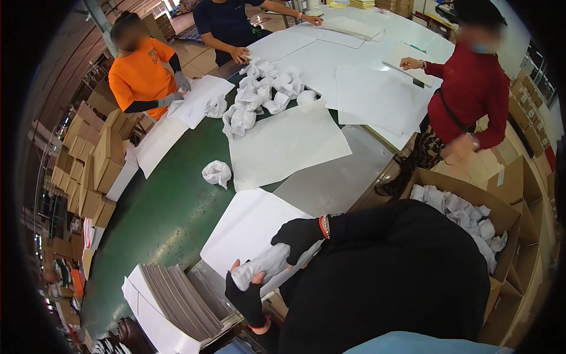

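Note:
A thick roll of crumpled white paper (266, 266) lies across my two hands, low over a white sheet (247, 218) at the near edge of the green table. My left hand (246, 298), in a black fingerless glove, is closed around the roll's left end, fingertips showing. From above, my right hand (299, 235), gloved in black with a red band and beads at the wrist, grips its right end. Whether anything is inside the roll cannot be seen. Beside my left hand stands a stack of grey-brown card sheets (180, 301).
Crumpled paper wads (253, 97) and a single wad (217, 174) lie on the green table (159, 206). A large paper sheet (289, 144) lies beyond. At right stands a carton (507, 227) of wads. Three people work around the far side; cartons (106, 159) are stacked at left.

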Tool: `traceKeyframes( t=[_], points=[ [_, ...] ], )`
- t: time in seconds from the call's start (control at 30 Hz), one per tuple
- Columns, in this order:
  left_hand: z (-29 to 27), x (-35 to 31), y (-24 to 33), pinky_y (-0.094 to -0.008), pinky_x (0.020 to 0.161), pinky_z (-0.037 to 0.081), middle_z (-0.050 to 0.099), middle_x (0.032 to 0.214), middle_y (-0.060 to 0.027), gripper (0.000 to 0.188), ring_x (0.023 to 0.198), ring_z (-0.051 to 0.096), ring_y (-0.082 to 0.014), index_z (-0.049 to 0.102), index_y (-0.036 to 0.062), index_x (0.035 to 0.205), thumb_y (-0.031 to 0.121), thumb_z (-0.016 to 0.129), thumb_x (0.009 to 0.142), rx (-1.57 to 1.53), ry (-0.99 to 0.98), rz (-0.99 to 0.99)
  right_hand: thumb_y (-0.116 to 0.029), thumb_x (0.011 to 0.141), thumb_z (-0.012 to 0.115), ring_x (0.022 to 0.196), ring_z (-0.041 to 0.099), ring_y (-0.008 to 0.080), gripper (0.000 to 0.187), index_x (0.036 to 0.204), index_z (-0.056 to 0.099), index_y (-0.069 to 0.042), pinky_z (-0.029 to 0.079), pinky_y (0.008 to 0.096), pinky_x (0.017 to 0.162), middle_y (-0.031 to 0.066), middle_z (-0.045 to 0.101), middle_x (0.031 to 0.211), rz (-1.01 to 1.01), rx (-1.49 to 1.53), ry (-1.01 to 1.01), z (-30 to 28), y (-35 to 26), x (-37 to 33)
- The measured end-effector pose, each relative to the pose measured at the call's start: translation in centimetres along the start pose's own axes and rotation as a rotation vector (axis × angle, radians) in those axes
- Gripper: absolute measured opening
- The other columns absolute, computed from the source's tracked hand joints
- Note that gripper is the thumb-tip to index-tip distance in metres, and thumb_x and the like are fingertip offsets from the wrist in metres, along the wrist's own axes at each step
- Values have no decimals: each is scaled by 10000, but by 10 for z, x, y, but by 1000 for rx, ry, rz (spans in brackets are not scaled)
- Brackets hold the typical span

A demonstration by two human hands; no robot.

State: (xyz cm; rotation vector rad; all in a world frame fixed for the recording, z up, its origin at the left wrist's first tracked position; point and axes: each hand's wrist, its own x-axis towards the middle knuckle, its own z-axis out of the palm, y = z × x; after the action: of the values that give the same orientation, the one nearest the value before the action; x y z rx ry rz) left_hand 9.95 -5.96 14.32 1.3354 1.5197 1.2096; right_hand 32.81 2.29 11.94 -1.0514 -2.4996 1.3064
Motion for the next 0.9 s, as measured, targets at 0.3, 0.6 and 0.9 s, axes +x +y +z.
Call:
traceKeyframes(
  t=[0.3, 0.6, 0.9],
  points=[
    [-8, 2, -4, -308, 794, 487, 651, 965, -122, 588, 873, 617, -193, 586, -62, 1145, 119, 797, 627, -43, -195, -133, -502, 569, 802, 968, 604, 351, 695, 1014, 662, 14, 475, 388, 828, 214, 636, 1017, -81, 209, -192, -13, 3, -3],
    [2, 4, 3, -317, 782, 481, 634, 941, -120, 590, 857, 602, -210, 599, -61, 1116, 226, 780, 633, -3, -82, -132, -578, 551, 800, 850, 636, 326, 748, 903, 651, 65, 481, 397, 748, 222, 653, 903, -38, 42, -205, -23, 17, -6],
    [33, 10, -18, -379, 880, 467, 535, 1125, -150, 884, 1008, 572, -261, 461, -66, 1219, 530, 791, 655, -567, -291, -287, -282, 668, 847, 687, 579, 119, 414, 889, 670, 21, 443, 286, 636, 64, 685, 785, -366, 618, -564, -63, 14, -15]
  ],
)
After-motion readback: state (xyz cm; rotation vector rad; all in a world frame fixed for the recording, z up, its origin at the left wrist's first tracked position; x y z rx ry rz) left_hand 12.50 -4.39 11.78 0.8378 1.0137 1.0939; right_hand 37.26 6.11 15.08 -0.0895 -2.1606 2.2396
